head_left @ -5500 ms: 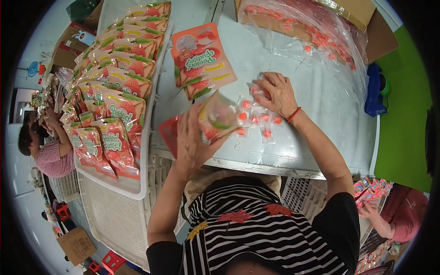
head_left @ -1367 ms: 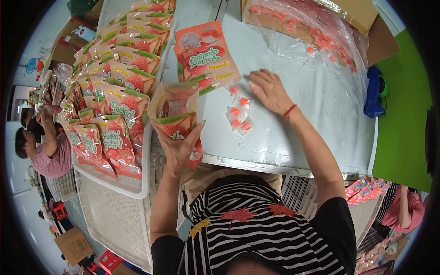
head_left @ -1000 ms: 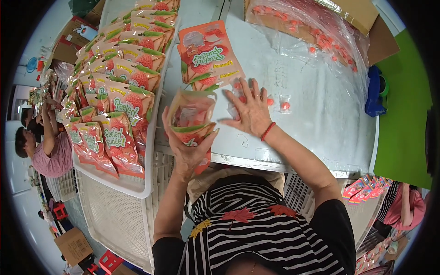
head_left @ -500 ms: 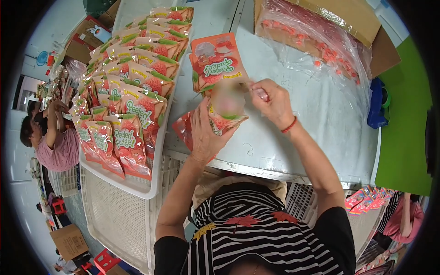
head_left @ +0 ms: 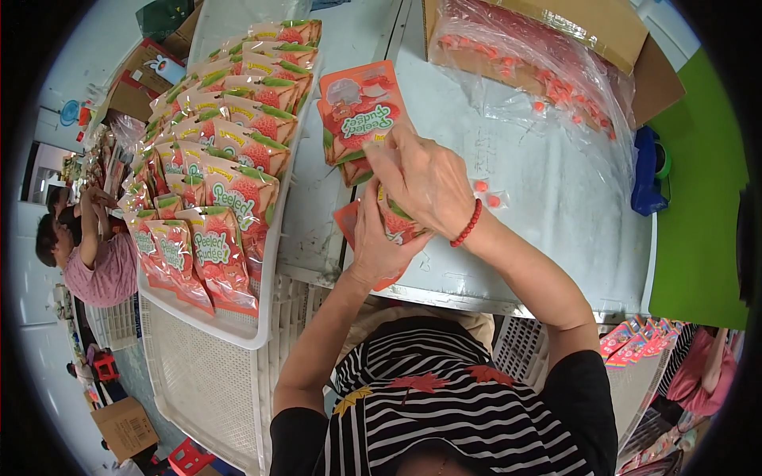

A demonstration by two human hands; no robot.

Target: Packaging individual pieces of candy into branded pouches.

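My left hand [head_left: 381,242] is wrapped round a pink-and-cream fudge pouch [head_left: 397,224] near the table's front edge. Above it, my right hand [head_left: 432,178], with a red bead bracelet at the wrist, crosses over the pouch's top. Its fingers are bent and its fingertips reach the near end of a flat stack of similar pouches [head_left: 361,95]; what they grip, if anything, is hidden. Under my left hand another red pouch [head_left: 347,218] sticks out. Two small wrapped pink candies [head_left: 486,194] lie on the table just right of my right hand.
Filled pouches [head_left: 230,182] stand in rows in a white tray [head_left: 266,317] on the left. A cardboard box [head_left: 583,32] lined with clear plastic, holding wrapped candies [head_left: 571,99], is at the back right. A blue tape dispenser [head_left: 647,174] sits at the right. Other people work farther off.
My right hand has moved left, from beside the pouch to over it and the stack's near end. Two wrapped candies now show on the table where that hand was.
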